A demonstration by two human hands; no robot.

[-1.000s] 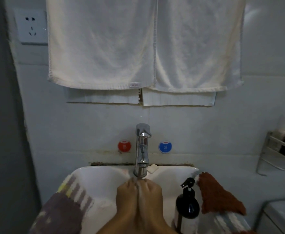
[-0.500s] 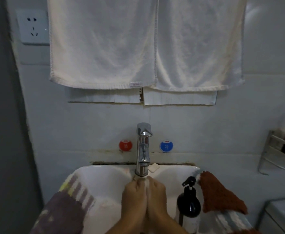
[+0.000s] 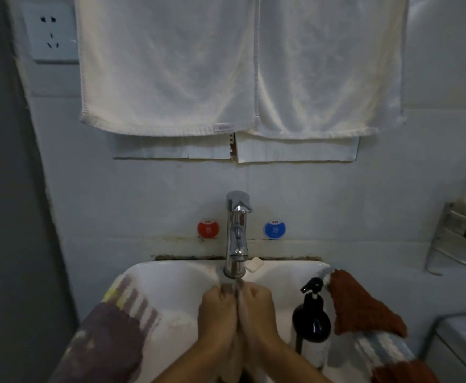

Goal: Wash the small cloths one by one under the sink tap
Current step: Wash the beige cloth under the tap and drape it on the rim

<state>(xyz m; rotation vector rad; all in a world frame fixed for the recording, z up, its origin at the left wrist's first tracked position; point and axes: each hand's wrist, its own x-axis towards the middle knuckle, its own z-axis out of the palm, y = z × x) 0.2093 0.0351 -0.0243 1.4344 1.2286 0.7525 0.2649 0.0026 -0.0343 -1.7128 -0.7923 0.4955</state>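
We see the left hand (image 3: pixel 217 313) and right hand (image 3: pixel 256 310) pressed knuckle to knuckle under the tap (image 3: pixel 237 233), fingers curled on a small cloth (image 3: pixel 227 289) barely showing between them (its colour is lost in the stream). Half a second back the fingers lay straighter; now they are bunched tighter. The sink (image 3: pixel 176 275) rim carries a striped cloth (image 3: pixel 115 322) at left, a rust cloth (image 3: pixel 360 305) and dark pump bottle (image 3: pixel 312 319) close at right
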